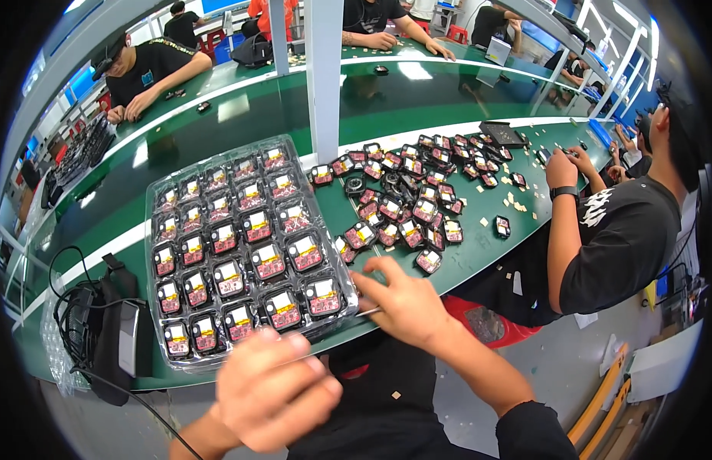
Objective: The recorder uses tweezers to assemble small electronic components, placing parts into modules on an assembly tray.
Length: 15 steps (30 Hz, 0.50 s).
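Note:
A clear plastic blister tray (158, 307) lies on the green table before me. Its pockets hold rows of small black-cased electronic modules (282, 309) with pink-red boards and white and yellow labels. My right hand (406, 303) is at the tray's near right edge, fingers apart; whether they touch the rim I cannot tell. My left hand (275, 391) hangs in front of the tray's near edge, smeared by motion with its fingers bent, and nothing shows in it. Right of the tray spreads a loose heap of the same modules (425, 211).
A grey post (323, 84) stands behind the tray. Black cables and a dark device (103, 322) sit at the left edge. A co-worker (616, 230) works close on my right; others sit across the conveyor belt (249, 115). A black tray (503, 134) lies beyond the heap.

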Tool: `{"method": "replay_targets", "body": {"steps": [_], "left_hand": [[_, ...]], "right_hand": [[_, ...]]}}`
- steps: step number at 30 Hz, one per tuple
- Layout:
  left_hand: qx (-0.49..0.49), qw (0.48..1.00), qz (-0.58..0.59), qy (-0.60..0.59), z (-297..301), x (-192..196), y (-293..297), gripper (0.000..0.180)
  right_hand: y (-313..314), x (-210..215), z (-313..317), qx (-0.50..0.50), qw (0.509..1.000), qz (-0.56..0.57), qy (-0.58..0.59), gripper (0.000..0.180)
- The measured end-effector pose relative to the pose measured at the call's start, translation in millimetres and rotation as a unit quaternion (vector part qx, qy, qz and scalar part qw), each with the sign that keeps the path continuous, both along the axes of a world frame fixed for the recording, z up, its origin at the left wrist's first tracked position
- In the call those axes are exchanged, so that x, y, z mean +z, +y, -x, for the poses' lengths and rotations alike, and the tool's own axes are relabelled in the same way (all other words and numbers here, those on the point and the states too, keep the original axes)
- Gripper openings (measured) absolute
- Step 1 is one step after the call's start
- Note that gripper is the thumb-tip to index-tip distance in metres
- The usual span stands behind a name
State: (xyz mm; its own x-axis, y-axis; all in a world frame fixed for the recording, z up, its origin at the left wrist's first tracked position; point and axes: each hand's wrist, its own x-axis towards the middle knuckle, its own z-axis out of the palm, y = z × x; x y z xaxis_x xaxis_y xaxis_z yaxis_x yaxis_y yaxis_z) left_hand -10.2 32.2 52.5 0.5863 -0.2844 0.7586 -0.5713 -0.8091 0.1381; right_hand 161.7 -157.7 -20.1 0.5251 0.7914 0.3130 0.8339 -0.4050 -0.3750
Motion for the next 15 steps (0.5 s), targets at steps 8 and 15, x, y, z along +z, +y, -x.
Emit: {"method": "replay_targets", "body": {"steps": [8, 15], "left_hand": [[-0.106, 0.966, 0.215, 0.100, 11.7, -74.4, -49.0, 0.013], [-0.132, 0.554, 0.714, 0.406, 21.2, -120.7, -78.2, 0.021]], "right_hand": [[-18.3, -6.9, 15.2, -0.042, 0.996, 0.024, 0.076, 0.041], [-43.8, 5.2, 27.1, 0.015, 0.989, -0.072, 0.128, 0.044]]}}
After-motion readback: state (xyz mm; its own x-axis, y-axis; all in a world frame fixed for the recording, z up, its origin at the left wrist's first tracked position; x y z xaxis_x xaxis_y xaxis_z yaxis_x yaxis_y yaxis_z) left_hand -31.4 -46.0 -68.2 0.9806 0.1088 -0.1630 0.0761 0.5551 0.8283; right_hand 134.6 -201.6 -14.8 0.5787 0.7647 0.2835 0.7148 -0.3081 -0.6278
